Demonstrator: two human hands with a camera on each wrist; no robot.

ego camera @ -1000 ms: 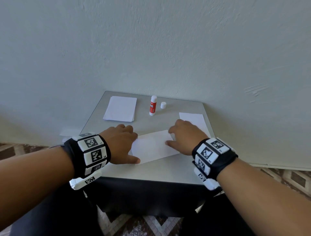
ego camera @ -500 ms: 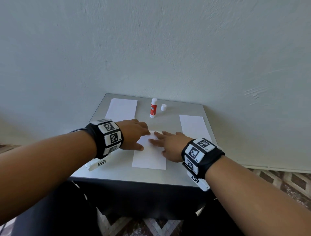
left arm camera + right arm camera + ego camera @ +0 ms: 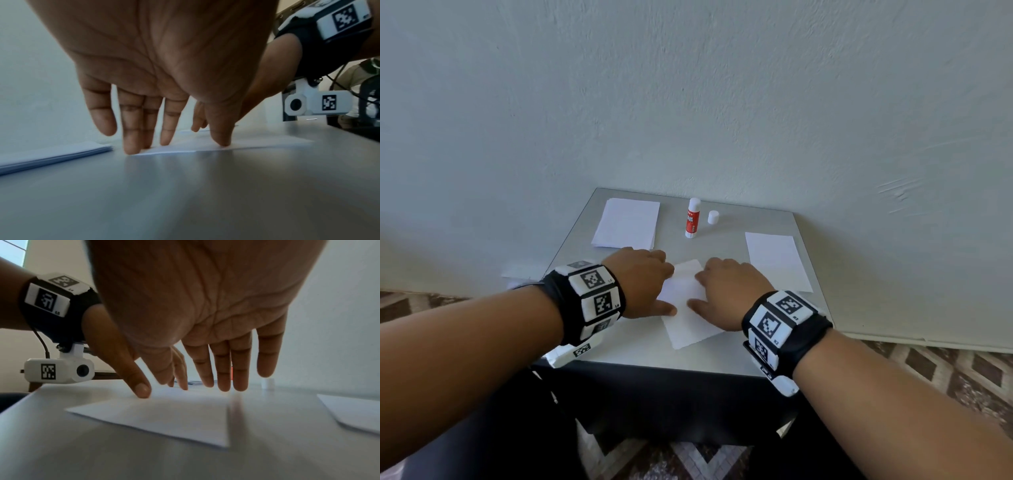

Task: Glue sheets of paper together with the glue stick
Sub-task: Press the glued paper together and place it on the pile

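Observation:
A white sheet of paper [image 3: 686, 317] [image 3: 164, 417] lies near the table's front middle, slightly skewed. My left hand [image 3: 647, 282] [image 3: 174, 144] presses its left edge with straight fingertips and thumb. My right hand [image 3: 726, 294] [image 3: 185, 391] rests on its right side, fingers straight. An uncapped red and white glue stick [image 3: 692, 222] stands upright at the back centre, its white cap [image 3: 713, 217] [image 3: 267, 383] beside it. A stack of sheets [image 3: 627, 223] [image 3: 51, 155] lies at the back left. A single sheet [image 3: 775, 260] [image 3: 353, 410] lies at the right.
The small grey table [image 3: 736, 356] stands against a pale wall [image 3: 688, 102]. Its front edge is close below my wrists, and a patterned floor [image 3: 945, 373] shows on both sides.
The sheet under my hands has turned from lying crosswise to lying lengthwise, and both hands have come close together on it.

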